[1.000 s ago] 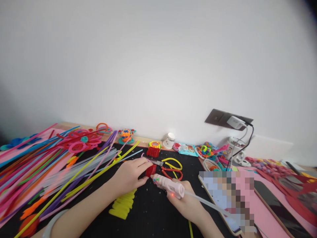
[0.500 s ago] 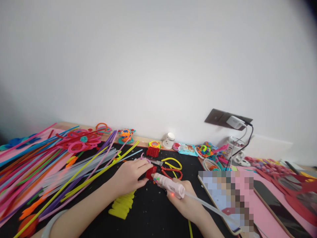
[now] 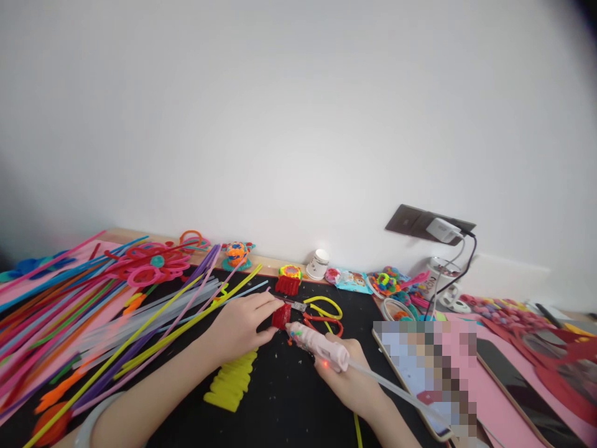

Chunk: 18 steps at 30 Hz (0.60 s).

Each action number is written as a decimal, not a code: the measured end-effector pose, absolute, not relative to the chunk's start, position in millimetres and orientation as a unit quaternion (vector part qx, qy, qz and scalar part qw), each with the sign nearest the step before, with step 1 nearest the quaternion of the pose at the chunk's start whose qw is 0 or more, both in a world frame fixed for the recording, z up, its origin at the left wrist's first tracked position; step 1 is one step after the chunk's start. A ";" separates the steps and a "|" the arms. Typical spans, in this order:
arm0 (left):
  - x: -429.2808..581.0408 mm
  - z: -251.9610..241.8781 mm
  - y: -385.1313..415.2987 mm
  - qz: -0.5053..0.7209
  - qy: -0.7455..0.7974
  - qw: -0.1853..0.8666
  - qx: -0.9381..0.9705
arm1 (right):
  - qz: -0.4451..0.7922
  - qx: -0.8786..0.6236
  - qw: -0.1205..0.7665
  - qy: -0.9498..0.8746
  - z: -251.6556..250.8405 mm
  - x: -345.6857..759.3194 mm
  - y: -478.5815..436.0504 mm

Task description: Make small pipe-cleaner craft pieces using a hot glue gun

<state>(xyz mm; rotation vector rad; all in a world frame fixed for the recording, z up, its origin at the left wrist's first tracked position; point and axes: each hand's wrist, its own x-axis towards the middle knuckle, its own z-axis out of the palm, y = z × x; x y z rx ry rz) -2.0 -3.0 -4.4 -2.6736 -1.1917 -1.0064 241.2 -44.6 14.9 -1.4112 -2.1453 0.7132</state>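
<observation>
Red piece (image 3: 281, 317) — my left hand (image 3: 245, 326) pinches it | right hand (image 3: 352, 378) grips glue gun (image 3: 321, 348) | gluing seems underway; yellow-topped piece (image 3: 289, 283), surface's (image 3: 289, 401) back edge — looks finished

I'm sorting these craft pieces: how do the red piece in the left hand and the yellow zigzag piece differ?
The red piece looks smaller than the yellow zigzag piece. The left hand holds the red piece; the yellow zigzag piece lies on the black mat. Each shows a single colour.
</observation>
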 end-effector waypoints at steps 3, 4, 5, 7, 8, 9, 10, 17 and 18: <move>-3.8 -3.8 -1.7 -0.325 -0.397 0.023 -0.858 | 0.256 -0.516 0.227 -0.785 15.0 241.5 -45.4; -4.0 -4.1 -1.5 -0.323 -0.396 0.022 -0.859 | 0.257 -0.519 0.230 -0.782 15.5 241.4 -45.5; -3.8 -4.6 -1.3 -0.322 -0.394 0.021 -0.861 | 0.258 -0.523 0.235 -0.778 16.0 241.3 -45.5; -3.0 -5.8 -1.3 -0.320 -0.390 0.018 -0.863 | 0.256 -0.525 0.238 -0.776 16.6 241.0 -45.2; -2.5 -6.5 -1.3 -0.320 -0.389 0.015 -0.864 | 0.256 -0.524 0.237 -0.777 16.6 240.9 -45.0; -2.2 -7.1 -1.4 -0.322 -0.389 0.011 -0.863 | 0.256 -0.522 0.232 -0.780 16.2 240.8 -44.8; -2.2 -7.4 -1.5 -0.326 -0.390 0.005 -0.861 | 0.255 -0.519 0.228 -0.784 15.5 240.9 -44.5; -6.0 -3.8 -0.6 -0.387 -0.432 -0.086 -0.810 | 0.219 -0.529 0.256 -0.779 14.4 243.1 -44.7; -6.0 -2.8 -0.1 -0.400 -0.438 -0.113 -0.797 | 0.209 -0.532 0.275 -0.773 15.5 243.5 -44.7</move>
